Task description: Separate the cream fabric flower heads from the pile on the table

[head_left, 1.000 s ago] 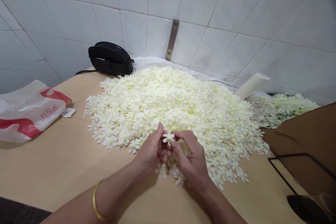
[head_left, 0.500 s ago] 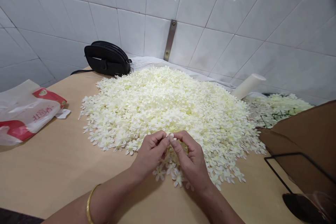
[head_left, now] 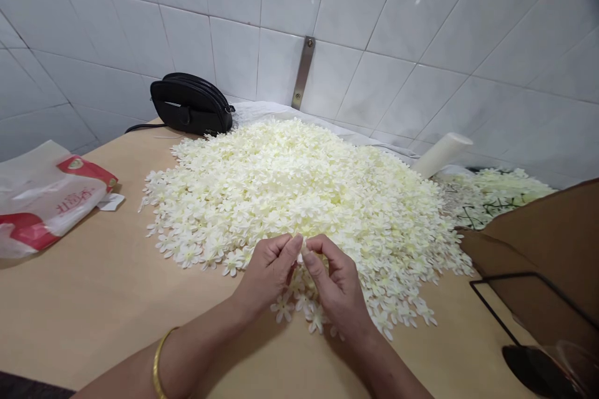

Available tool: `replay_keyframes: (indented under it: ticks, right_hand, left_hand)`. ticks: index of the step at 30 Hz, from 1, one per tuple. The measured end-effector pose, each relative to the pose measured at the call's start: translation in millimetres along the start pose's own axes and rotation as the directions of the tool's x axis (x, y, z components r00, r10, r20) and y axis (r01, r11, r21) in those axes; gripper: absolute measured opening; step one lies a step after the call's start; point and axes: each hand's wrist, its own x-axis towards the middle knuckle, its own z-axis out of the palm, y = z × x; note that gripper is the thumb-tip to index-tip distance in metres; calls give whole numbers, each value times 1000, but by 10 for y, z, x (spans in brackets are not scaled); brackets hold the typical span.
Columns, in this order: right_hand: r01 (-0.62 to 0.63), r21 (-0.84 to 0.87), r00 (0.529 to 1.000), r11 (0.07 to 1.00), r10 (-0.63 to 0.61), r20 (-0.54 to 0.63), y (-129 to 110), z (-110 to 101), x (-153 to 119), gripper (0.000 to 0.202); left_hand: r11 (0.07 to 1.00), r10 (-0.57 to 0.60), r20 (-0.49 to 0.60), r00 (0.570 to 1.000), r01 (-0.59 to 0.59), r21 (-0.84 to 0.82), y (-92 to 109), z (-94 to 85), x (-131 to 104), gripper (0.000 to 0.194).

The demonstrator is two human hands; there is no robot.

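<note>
- At the far left of the bench (head_left: 116, 293), a red-and-white plastic bag (head_left: 56, 209) lies with a white slip (head_left: 111, 202) at its edge, both well apart from the work.
- Next, a black pouch (head_left: 191, 106) stands at the back, touching or just beside a broad heap of pale flowers (head_left: 290, 181) that fills the middle.
- The left hand (head_left: 264, 271), a gold bracelet (head_left: 159, 361) on its forearm, is curled at the heap's near edge, thumb and forefinger brought together in a pinch.
- Between the two sets of fingertips sits a small white piece (head_left: 304, 247), probably one flower; the fingers hide most of it, so its exact form cannot be told.
- The step in hand looks like fine fingertip work on that single piece; the next move calls, I judge, for a light, steady pinch from both sides, since thin petals could crease.
- The right hand (head_left: 339, 287) mirrors the left, thumb and forefinger closed at the piece; loose flowers (head_left: 316, 318) lie just beside it.
- Farther right, a white roll (head_left: 442, 156) leans behind the heap, near flowers with dark stems (head_left: 496, 202) and brown cardboard (head_left: 547, 249).
</note>
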Motion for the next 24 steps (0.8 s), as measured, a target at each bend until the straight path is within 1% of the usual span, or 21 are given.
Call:
replay_keyframes:
  ticks: [1, 3, 6, 7, 9, 13, 15, 18, 20, 22, 24]
  right_hand:
    - [-19, 37, 1000, 999, 19, 5, -5, -2, -2, 19]
    - [-70, 145, 997, 987, 68, 20, -14, 1, -10, 17]
    - [-149, 349, 988, 925, 129, 82, -19, 19, -18, 14]
    - [-165, 394, 986, 904, 137, 99, -21, 25, -17, 13]
    - [-167, 410, 986, 897, 143, 88, -24, 30, -7, 13]
    - [-135, 313, 990, 940, 141, 3, -32, 15, 22, 16]
    - [-127, 283, 990, 951, 139, -24, -25, 2, 25, 16]
    - [-128, 239, 989, 963, 140, -35, -3, -16, 20, 15]
    - [-149, 273, 989, 950, 149, 21, 4, -25, 20, 15]
    - [-177, 352, 984, 919, 155, 90, 0, -30, 27, 16]
    - [-197, 417, 979, 887, 156, 131, -8, -32, 34, 15]
  left_hand:
    - [1000, -6, 4, 1000, 6, -8, 1, -2, 3, 48]
    - [997, -64, 25, 998, 65, -52, -9, 1, 14, 50]
    - [954, -187, 73, 980, 199, -224, -40, 14, 41, 49]
    - [931, -205, 90, 975, 223, -291, -48, 18, 51, 47]
    - [891, -194, 117, 974, 225, -394, -55, 19, 65, 40]
    - [849, -155, 129, 980, 198, -489, -39, 2, 70, 27]
    - [840, -156, 143, 977, 208, -501, -33, -12, 68, 26]
    - [861, -159, 157, 975, 215, -462, -30, -32, 67, 25]
    - [876, -165, 138, 977, 210, -435, -28, -44, 68, 25]
    - [887, -164, 122, 979, 200, -416, -27, -56, 69, 26]
    - [898, -153, 121, 981, 189, -398, -30, -64, 71, 26]
